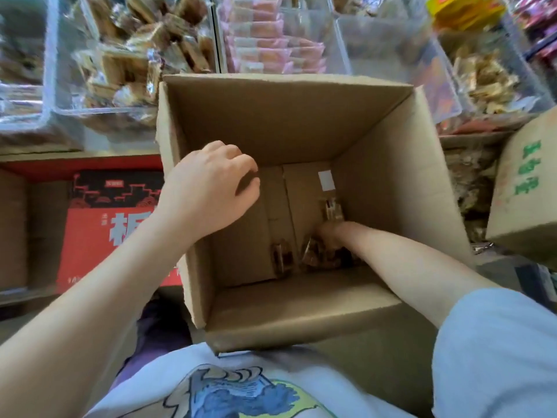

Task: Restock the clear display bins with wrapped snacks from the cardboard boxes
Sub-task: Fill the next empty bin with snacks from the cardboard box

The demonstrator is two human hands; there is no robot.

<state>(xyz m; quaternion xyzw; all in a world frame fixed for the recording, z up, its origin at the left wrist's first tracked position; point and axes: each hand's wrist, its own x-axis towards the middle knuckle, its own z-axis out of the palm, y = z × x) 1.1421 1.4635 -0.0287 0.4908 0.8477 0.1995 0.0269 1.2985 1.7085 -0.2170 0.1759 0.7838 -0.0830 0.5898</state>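
Your left hand rests on the left wall of the open cardboard box, fingers curled over the top edge and gripping it. The thumb lies inside the box, against the inner face of that wall.

Your right hand is deep in the box, down at the floor near the right wall. It sits on a small cluster of wrapped snacks in clear film with brown contents. The fingers are hidden among the wrappers and the area is dark, so you cannot tell whether the hand is closed on a snack or merely touching the pile.

One more wrapped snack stands just beyond the hand, against the right wall. Another lies to the left of the cluster, beside the floor flap seam. The remaining floor of the box is bare cardboard with a small white label toward the far wall.

The clear display bins stand beyond the far wall of the box. The left bin holds brown wrapped blocks, the middle bin holds pink packets stacked on its left side, and the right bin holds pale brown wrapped pieces.

A red printed carton sits on the shelf below, left of the box. A second cardboard box with green lettering is at the right edge.
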